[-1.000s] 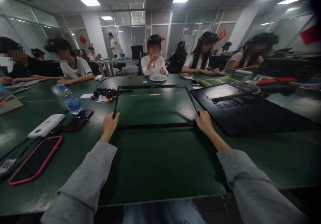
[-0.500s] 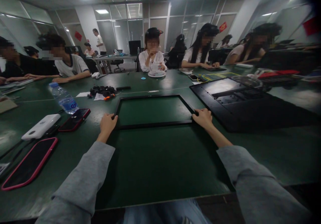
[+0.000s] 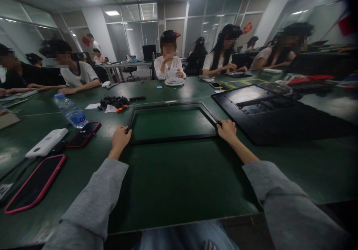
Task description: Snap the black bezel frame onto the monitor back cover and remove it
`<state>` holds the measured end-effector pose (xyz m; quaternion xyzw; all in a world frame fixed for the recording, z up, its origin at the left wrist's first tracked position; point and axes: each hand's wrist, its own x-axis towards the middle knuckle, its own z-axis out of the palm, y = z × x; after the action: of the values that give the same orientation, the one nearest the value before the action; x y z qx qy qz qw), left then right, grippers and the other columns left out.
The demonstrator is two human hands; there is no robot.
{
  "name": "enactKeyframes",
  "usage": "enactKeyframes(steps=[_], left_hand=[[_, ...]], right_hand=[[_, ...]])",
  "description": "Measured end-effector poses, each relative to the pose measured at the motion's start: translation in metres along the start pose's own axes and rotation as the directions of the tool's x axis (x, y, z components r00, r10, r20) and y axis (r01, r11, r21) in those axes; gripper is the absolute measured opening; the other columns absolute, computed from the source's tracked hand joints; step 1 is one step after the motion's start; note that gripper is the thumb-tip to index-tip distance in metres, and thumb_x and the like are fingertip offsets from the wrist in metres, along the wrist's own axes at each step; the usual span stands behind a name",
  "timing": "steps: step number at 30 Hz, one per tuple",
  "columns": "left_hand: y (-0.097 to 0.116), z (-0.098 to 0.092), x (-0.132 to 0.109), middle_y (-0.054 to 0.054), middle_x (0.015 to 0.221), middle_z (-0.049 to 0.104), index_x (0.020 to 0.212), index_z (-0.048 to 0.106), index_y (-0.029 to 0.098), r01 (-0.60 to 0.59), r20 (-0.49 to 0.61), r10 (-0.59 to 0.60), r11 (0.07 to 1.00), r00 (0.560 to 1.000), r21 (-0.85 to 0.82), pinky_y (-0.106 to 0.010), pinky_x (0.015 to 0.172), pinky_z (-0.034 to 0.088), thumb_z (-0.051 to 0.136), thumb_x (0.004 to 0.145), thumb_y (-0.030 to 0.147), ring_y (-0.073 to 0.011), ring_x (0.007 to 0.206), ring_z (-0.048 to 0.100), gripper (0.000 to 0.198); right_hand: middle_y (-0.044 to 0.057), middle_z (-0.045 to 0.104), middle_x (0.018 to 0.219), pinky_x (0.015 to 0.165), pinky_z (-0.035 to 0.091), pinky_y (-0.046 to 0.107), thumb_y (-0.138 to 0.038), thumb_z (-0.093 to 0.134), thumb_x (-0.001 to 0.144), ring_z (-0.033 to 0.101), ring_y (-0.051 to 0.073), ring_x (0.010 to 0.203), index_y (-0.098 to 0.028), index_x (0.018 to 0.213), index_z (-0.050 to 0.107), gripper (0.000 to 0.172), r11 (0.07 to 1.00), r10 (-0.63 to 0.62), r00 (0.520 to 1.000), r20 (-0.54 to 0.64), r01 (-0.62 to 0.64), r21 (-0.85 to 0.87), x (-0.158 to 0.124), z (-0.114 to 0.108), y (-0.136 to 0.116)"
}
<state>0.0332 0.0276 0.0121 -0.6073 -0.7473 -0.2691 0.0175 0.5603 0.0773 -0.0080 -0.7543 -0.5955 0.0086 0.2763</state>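
Plainly, a thin black frame is held in both hands above or on the green table, straight ahead of the body; whether its near bar is touching the surface cannot be told. Its left side bar is gripped near the close corner by the left hand, with the fingers curled and the thumb laid along the bar. The right side bar is gripped likewise by the right hand, the fingers being bent over it. Through the opening, only bare tabletop is seen. Just beside the right hand, a large black panel is laid flat, and a red item is seen past it. To the left of the left hand, a small phone is placed, with a tilted bottle just behind it; nearer the body, a white box and a pink-edged phone are set. Beyond the frame, a dark bundle is rested by some paper, and a white fan is placed before a seated person.
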Motion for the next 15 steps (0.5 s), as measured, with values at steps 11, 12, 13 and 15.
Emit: enactKeyframes(steps=[11, 12, 13, 15], left_hand=[[0.023, -0.018, -0.010, -0.013, 0.124, 0.065, 0.146, 0.044, 0.017, -0.120, -0.460, -0.043, 0.940, 0.887, -0.319, -0.036, 0.089, 0.052, 0.045, 0.104, 0.043, -0.0208, 0.093, 0.069, 0.049], [0.024, -0.018, -0.010, -0.013, 0.122, 0.066, 0.148, 0.040, 0.018, -0.111, -0.438, -0.058, 0.930, 0.897, -0.350, -0.035, 0.087, 0.053, 0.043, 0.105, 0.043, -0.0202, 0.090, 0.070, 0.050], [0.024, -0.017, -0.011, -0.012, 0.121, 0.068, 0.150, 0.037, 0.019, -0.100, -0.418, -0.070, 0.923, 0.906, -0.372, -0.035, 0.085, 0.053, 0.041, 0.106, 0.044, -0.0197, 0.088, 0.071, 0.050], [0.024, -0.016, -0.012, -0.011, 0.120, 0.069, 0.151, 0.035, 0.021, -0.090, -0.397, -0.079, 0.917, 0.914, -0.388, -0.035, 0.084, 0.054, 0.041, 0.106, 0.044, -0.0196, 0.088, 0.071, 0.051]], right_hand=[[0.016, 0.068, 0.112, 0.094, 0.052, 0.044, -0.034, 0.032, 0.101, 0.068, 0.026, 0.096, -0.011, 0.154, 0.032, 0.057, 0.904, -0.083, 0.921, -0.382, 0.231, 0.360, -0.018, -0.031, -0.031], [0.015, 0.069, 0.108, 0.090, 0.054, 0.043, -0.034, 0.032, 0.101, 0.068, 0.024, 0.089, -0.010, 0.153, 0.030, 0.057, 0.894, -0.082, 0.926, -0.369, 0.232, 0.383, -0.019, -0.030, -0.031], [0.014, 0.069, 0.105, 0.088, 0.054, 0.042, -0.034, 0.033, 0.101, 0.068, 0.024, 0.085, -0.009, 0.153, 0.030, 0.058, 0.887, -0.085, 0.926, -0.369, 0.239, 0.395, -0.018, -0.028, -0.030], [0.013, 0.069, 0.104, 0.088, 0.054, 0.042, -0.034, 0.035, 0.100, 0.068, 0.024, 0.085, -0.007, 0.151, 0.032, 0.058, 0.883, -0.092, 0.919, -0.384, 0.253, 0.394, -0.016, -0.023, -0.026]])
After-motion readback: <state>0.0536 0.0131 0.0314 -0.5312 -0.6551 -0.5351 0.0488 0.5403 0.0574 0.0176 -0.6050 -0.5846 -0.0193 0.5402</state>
